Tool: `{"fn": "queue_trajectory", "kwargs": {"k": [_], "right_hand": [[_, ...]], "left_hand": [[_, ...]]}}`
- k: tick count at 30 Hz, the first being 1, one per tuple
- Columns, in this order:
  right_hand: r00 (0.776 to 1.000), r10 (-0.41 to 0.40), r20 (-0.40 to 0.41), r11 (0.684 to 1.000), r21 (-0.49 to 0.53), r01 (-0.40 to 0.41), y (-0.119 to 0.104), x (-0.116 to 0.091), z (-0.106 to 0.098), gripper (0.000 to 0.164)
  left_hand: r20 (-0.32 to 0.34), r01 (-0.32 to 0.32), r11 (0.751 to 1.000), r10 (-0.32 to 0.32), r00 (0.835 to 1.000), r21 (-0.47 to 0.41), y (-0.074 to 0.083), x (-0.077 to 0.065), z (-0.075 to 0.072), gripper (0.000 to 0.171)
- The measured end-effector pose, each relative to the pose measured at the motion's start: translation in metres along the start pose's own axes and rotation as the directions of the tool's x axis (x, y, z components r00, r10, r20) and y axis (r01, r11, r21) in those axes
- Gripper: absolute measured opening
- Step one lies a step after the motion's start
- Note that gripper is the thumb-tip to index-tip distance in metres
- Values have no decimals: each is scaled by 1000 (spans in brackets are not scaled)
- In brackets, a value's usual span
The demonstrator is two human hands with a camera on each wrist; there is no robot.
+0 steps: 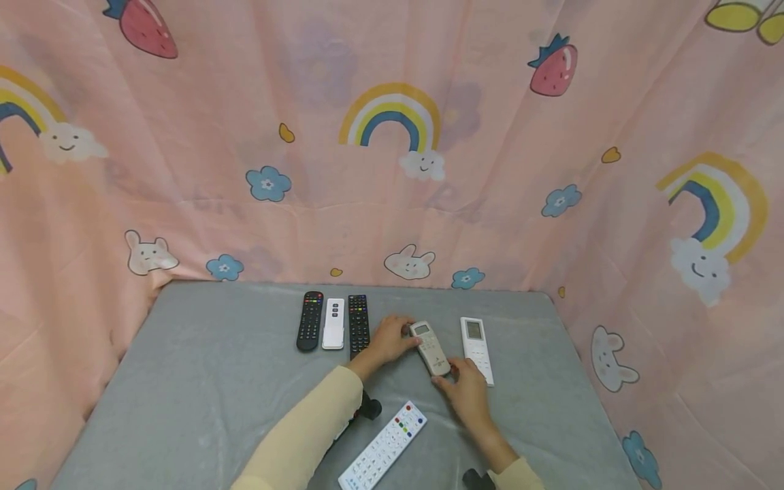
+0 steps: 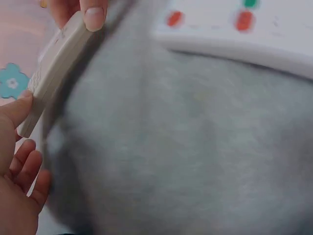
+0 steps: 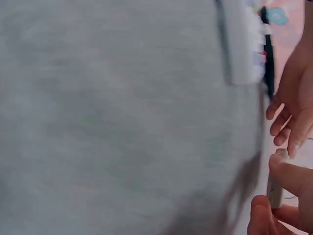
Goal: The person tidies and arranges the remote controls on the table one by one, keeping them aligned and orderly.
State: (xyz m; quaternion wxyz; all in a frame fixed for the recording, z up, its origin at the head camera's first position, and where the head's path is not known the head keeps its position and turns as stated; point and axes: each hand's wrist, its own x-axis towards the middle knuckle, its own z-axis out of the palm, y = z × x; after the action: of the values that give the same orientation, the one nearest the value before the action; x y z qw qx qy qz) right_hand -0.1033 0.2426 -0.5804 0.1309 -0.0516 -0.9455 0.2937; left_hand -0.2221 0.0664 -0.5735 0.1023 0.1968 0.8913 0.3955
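Observation:
Both hands hold a beige air-conditioner remote at the middle of the grey table, its small display toward the far side. The left hand pinches its far end with the thumb and a finger. At its near end, the right hand grips between thumb and fingers. In the left wrist view the beige remote appears edge-on, tilted. The right wrist view shows only part of the remote between the fingers. Just right of it lies a white remote with a display, partly behind the right hand.
A black remote, a white remote and another black remote lie side by side left of the hands. Nearer, a white remote with coloured buttons lies diagonally between the forearms. A pink patterned curtain surrounds the grey table.

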Motion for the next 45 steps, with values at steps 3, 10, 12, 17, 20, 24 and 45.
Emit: {"fn": "queue_trajectory", "kwargs": {"k": [3, 10, 12, 17, 20, 24, 45], "right_hand": [[1000, 10, -11, 998, 64, -9, -5, 5, -6, 49], [999, 25, 44, 987, 155, -31, -14, 15, -8, 55], [998, 8, 59, 984, 176, -19, -17, 17, -8, 56], [993, -37, 115, 978, 206, 13, -25, 25, -3, 59], [988, -71, 135, 978, 207, 42, -29, 29, 1, 60], [982, -115, 149, 976, 202, 84, -36, 34, 6, 60], [981, -144, 133, 934, 347, 90, -58, 42, 28, 63]], "left_hand": [[-7, -48, 994, 48, 999, -94, 3, 3, -9, 47], [-31, -67, 979, 62, 998, -192, 1, 0, -25, 47], [-35, -69, 978, 64, 997, -198, -2, -1, -30, 46], [-55, -80, 971, 70, 996, -223, -9, -3, -44, 44], [-62, -77, 971, 64, 996, -227, -14, -3, -51, 44], [-64, -64, 971, 51, 997, -228, -19, -4, -61, 44], [-112, -6, 939, -35, 993, -343, -41, -9, -80, 44]]}}
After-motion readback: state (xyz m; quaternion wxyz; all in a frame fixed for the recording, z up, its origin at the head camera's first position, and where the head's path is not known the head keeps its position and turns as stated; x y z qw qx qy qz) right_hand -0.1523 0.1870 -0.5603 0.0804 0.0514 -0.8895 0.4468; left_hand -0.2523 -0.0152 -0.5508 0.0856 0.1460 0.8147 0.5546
